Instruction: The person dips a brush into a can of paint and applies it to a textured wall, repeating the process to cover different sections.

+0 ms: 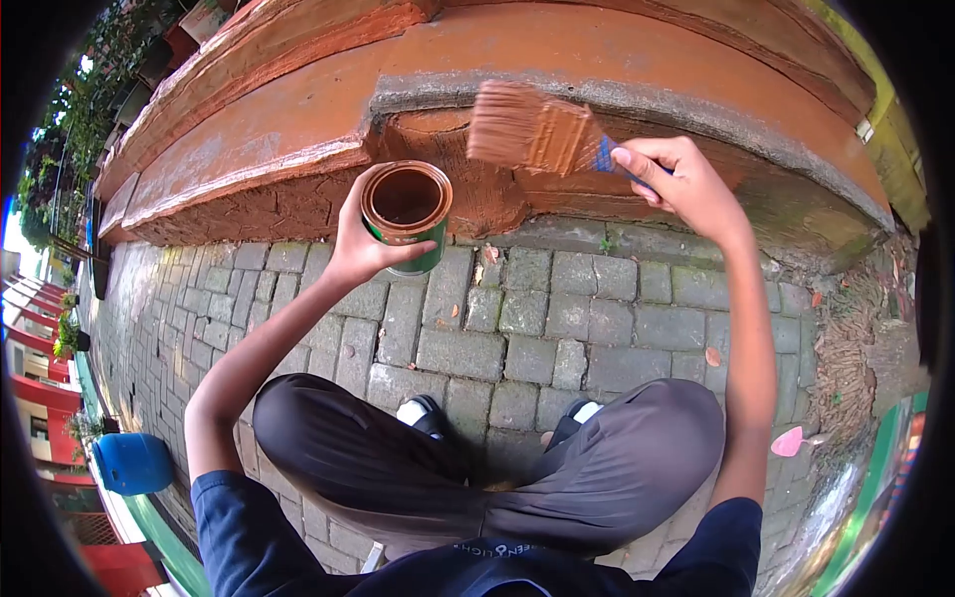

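My left hand (pixel 363 244) is wrapped round a green paint can (pixel 418 261), its open top facing me and its rim coated in reddish-brown paint. In my right hand (pixel 686 184) is the blue handle of a wide paintbrush (pixel 557 137). The brush's bristles and ferrule are covered in the same brown paint and point left, level with the can and to its right. Behind the brush runs a concrete step (pixel 557 50), with an orange-brown top, a bare grey edge and a partly painted front face.
Grey paving blocks (pixel 463 353) with a few fallen leaves lie under my feet. A blue barrel (pixel 132 464) stands at the far left. Tree roots (pixel 846 363) spread over the ground at the right, near a pink petal-like piece (pixel 787 441).
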`<state>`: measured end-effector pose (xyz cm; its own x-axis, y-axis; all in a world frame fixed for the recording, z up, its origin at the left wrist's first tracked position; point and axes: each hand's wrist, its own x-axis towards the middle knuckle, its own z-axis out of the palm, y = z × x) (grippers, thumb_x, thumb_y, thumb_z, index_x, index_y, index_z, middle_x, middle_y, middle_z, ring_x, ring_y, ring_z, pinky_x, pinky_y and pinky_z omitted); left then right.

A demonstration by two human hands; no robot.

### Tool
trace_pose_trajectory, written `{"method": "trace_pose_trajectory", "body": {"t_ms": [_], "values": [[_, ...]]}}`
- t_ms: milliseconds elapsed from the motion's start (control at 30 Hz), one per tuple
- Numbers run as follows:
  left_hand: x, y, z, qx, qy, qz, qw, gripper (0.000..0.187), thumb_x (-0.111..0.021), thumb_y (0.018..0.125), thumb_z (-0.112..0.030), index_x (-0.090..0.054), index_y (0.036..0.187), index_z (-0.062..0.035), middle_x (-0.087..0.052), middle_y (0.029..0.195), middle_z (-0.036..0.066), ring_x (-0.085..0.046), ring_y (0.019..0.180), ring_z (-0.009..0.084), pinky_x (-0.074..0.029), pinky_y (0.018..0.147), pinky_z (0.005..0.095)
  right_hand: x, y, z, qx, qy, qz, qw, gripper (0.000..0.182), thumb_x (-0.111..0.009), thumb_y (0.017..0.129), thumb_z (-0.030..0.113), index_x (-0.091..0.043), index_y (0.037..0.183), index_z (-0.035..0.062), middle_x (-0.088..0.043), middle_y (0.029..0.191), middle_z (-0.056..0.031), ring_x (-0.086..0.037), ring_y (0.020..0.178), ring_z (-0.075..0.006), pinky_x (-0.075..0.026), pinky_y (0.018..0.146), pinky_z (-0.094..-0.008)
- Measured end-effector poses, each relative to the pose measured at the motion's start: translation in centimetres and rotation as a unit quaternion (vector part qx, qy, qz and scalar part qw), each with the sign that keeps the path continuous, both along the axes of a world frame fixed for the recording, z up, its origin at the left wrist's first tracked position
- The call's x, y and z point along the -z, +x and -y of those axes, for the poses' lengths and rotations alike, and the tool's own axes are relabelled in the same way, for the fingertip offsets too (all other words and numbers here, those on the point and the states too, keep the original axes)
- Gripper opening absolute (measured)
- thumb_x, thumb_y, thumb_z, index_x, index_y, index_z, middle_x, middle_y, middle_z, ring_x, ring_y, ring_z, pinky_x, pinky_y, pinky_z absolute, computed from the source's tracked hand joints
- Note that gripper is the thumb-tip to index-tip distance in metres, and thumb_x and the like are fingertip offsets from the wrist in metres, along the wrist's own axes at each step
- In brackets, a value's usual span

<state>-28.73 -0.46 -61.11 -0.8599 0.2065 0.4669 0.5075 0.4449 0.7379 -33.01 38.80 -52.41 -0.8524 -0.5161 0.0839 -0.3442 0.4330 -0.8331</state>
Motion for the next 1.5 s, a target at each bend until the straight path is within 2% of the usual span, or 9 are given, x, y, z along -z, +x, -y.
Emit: {"method": "trace_pose_trajectory", "body": {"t_ms": [67,133,233,367,767,900,1000,1133,1500], "values": [[0.2,-0.2,-0.9,0.002,0.015,0.0,1.0,0.101,-0.096,0.058,-0.025,-0.039,0.137,0.0017,-0.056,0.13,0.015,-0.055,0.124,0.0229,-0.042,0.11,0.0393,-3.4,0.6,2.8,-0.024,0.004,-0.008,1.0,0.035,-0.061,0.099,0.037,-0.069,0.095,0.0037,-0.048,0.058,0.0028,-0.041,0.053,-0.0051,-0.035,0.052,-0.0248],[-0.2,0.2,-1.5,-0.024,0.014,0.003,1.0,0.102,-0.096,0.058,-0.025,-0.038,0.138,0.0022,-0.056,0.129,0.015,-0.055,0.123,0.0224,-0.042,0.109,0.0383,-5.0,-0.4,5.5,-0.07,0.127,-0.074,0.987,0.033,-0.066,0.094,0.035,-0.067,0.093,0.0027,-0.056,0.059,-0.0009,-0.048,0.052,-0.0071,-0.038,0.053,-0.0268],[-0.6,1.2,-1.0,-0.004,0.011,-0.003,1.0,0.103,-0.096,0.058,-0.023,-0.037,0.138,0.003,-0.056,0.128,0.015,-0.054,0.123,0.0224,-0.042,0.109,0.0378,-5.3,-1.8,9.5,-0.134,0.168,-0.087,0.973,0.026,-0.07,0.091,0.027,-0.067,0.096,0.0018,-0.061,0.062,-0.0012,-0.054,0.052,-0.0074,-0.04,0.053,-0.0269],[0.5,1.8,-1.5,-0.007,0.021,0.055,0.998,0.104,-0.096,0.058,-0.023,-0.036,0.139,0.0033,-0.054,0.129,0.017,-0.053,0.124,0.023,-0.042,0.109,0.0381,-7.3,-2.6,13.0,-0.201,0.248,-0.035,0.947,0.024,-0.075,0.086,0.02,-0.067,0.094,-0.0008,-0.068,0.074,-0.0075,-0.062,0.054,-0.0096,-0.048,0.059,-0.0291],[5.7,2.6,-4.0,0.132,0.015,0.122,0.984,0.108,-0.096,0.056,-0.024,-0.034,0.141,0.002,-0.05,0.134,0.017,-0.051,0.129,0.0265,-0.04,0.111,0.0388,-0.4,-2.5,13.8,-0.291,0.312,0.085,0.901,0.021,-0.075,0.083,0.016,-0.07,0.094,0.0001,-0.07,0.072,-0.0074,-0.065,0.057,-0.0119,-0.051,0.059,-0.0325],[6.6,2.8,-4.9,0.126,0.033,0.132,0.983,0.11,-0.096,0.057,-0.024,-0.032,0.142,0.0019,-0.05,0.133,0.017,-0.051,0.129,0.0262,-0.04,0.111,0.039,1.8,-0.8,15.0,-0.217,0.362,0.0,0.907,0.024,-0.077,0.079,0.017,-0.07,0.096,0.001,-0.071,0.072,-0.0121,-0.071,0.064,-0.0165,-0.052,0.061,-0.0364],[6.9,2.9,-5.5,0.089,0.051,0.145,0.984,0.111,-0.096,0.057,-0.025,-0.03,0.142,0.0023,-0.05,0.133,0.017,-0.051,0.128,0.0258,-0.04,0.11,0.0387,6.5,-0.5,14.9,-0.186,0.342,-0.159,0.907,0.023,-0.079,0.079,0.017,-0.063,0.083,0.0012,-0.068,0.068,-0.0108,-0.071,0.062,-0.0175,-0.052,0.059,-0.0369],[7.0,3.3,-5.9,0.095,0.064,0.152,0.982,0.11,-0.095,0.058,-0.025,-0.03,0.141,0.0029,-0.051,0.132,0.017,-0.052,0.127,0.0259,-0.041,0.11,0.0389,2.4,-1.4,14.6,-0.186,0.354,0.002,0.916,0.028,-0.079,0.079,0.018,-0.057,0.077,0.0014,-0.067,0.067,-0.011,-0.069,0.056,-0.0176,-0.05,0.053,-0.0356],[8.1,4.1,-6.5,0.073,0.051,0.108,0.99,0.109,-0.094,0.06,-0.029,-0.03,0.142,0.0014,-0.051,0.134,0.018,-0.052,0.128,0.027,-0.041,0.11,0.0396,4.5,-0.1,14.2,-0.177,0.359,0.006,0.916,0.026,-0.078,0.079,0.02,-0.061,0.082,0.0013,-0.068,0.065,-0.0108,-0.07,0.06,-0.0194,-0.052,0.061,-0.0373]]}}
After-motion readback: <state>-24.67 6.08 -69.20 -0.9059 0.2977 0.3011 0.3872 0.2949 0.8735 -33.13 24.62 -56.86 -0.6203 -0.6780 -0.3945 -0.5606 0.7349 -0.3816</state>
